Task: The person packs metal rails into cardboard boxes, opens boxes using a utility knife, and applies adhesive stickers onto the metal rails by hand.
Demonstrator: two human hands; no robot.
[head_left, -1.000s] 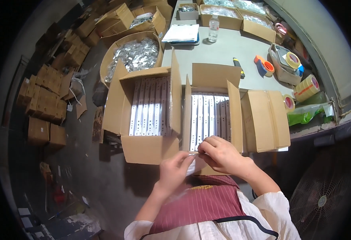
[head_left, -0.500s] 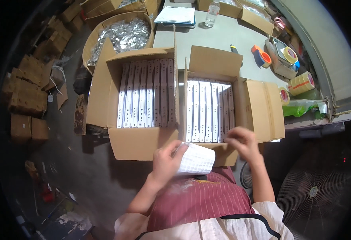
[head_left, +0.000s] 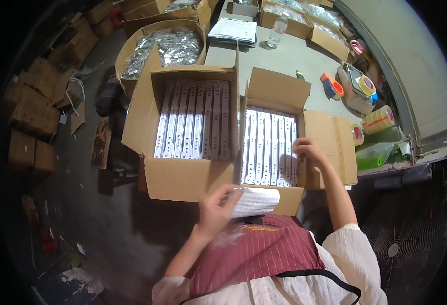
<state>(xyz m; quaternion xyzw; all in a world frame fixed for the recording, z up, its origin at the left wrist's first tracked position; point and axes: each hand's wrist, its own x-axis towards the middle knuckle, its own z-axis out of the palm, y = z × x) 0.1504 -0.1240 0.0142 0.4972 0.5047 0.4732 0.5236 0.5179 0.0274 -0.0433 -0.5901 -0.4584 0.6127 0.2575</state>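
Observation:
My left hand (head_left: 215, 207) pinches a white sheet of small round stickers (head_left: 256, 202) just in front of the right box. At that box's right side, my right hand (head_left: 309, 150) has its fingers bent and pressed together above the end metal strip. Whatever lies between those fingertips is too small or hidden to tell. The open right carton (head_left: 279, 197) holds a row of long white metal rails (head_left: 266, 145) with holes, standing on edge. Left of it, a second open carton (head_left: 182, 178) holds similar rails (head_left: 193, 122), partly in shadow.
Behind the cartons, a large box of small bagged metal parts (head_left: 165, 48) stands at the left. The grey table (head_left: 233, 58) bears a clipboard with papers (head_left: 233, 29), a water bottle (head_left: 278, 30) and tape rolls (head_left: 378, 119). A floor fan (head_left: 394, 249) stands at the lower right.
My right hand has moved up and forward, from the right carton's front edge to its right side. My left hand has dipped slightly with the sticker sheet, and the view has shifted.

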